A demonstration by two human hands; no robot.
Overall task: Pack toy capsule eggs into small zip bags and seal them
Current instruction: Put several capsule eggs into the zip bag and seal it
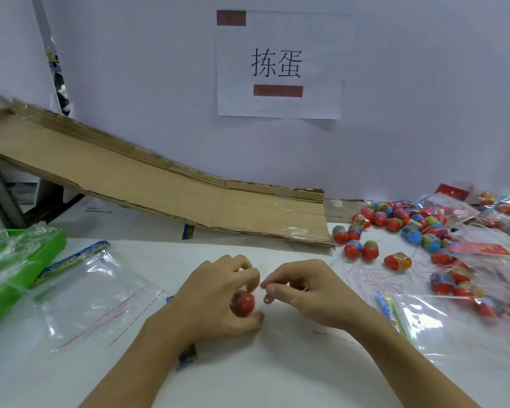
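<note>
**Red capsule egg in hand, low centre of frame**

Red capsule egg [243, 303] sits low in the centre, cupped in the left hand [218, 298] — fingers curled round it, thumb beneath. Looks hard-shelled, smooth and glossy, so probably light, rigid and a little slippery; round enough to roll if set down loose. Best held across its widest part, as now, not by the tapered ends. Possibly a seam where two halves meet — squeezing hard there could pop it open, though no seam is plain here.

Just beside it, touching or nearly so, the right hand [298, 293], thumb and forefinger pressed together in a pinch; whether on something thin or on nothing cannot be told.

To the lower left, an empty zip bag [95, 301] lying flat — thin, limp, clingy film, likely needing the mouth pulled apart at the rim. Another zip bag [442, 328] at lower right. Right of centre, a loose pile of eggs [409, 231], some already bagged. Cardboard ramp [159, 184] slanting down from upper left; green tray [21, 260] at the left edge; paper sign [280, 66] on the wall above.
</note>
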